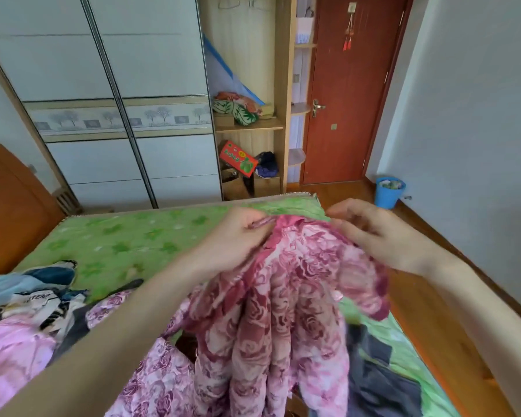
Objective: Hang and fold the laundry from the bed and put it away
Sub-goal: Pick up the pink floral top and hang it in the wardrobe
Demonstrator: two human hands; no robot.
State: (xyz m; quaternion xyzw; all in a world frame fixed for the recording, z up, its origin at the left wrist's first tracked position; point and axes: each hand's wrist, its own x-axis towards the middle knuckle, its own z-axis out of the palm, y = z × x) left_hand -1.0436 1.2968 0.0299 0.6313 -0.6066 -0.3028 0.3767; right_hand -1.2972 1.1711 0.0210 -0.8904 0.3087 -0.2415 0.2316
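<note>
A: From the head camera, what are the hands doing?

B: Both hands are raised over the bed (127, 239), each holding the top edge of a pink and dark-red rose-print garment (286, 299). The left hand (238, 236) has its fingers curled, pinching a dark-pink trim of the cloth between thumb and fingers. The right hand (373, 233) is blurred; its fingers bend down onto the fabric's upper edge, and it seems to grip it, though I cannot make out the thumb.

A: And where does the garment lie?

B: It hangs from the two hands in loose folds, and its lower part runs out of the bottom of the picture, above the bed's near side.

A: What else is on the bed?

B: A green leaf-print cover. At the left lies a pile of laundry (33, 299): blue, white-and-black and pale pink pieces. Under the left forearm lies a purple floral cloth (157, 377). A dark grey garment (379, 377) lies at the lower right, beside the hanging folds.

A: And beyond the bed?

B: A wardrobe with white sliding doors (109, 94), next to open wooden shelves (250, 124) holding folded bright cloth, with a red and green box (238, 159) lower down. Right of these is a red-brown door (352, 94), and a blue bin (390, 191) stands on the wooden floor near the wall.
</note>
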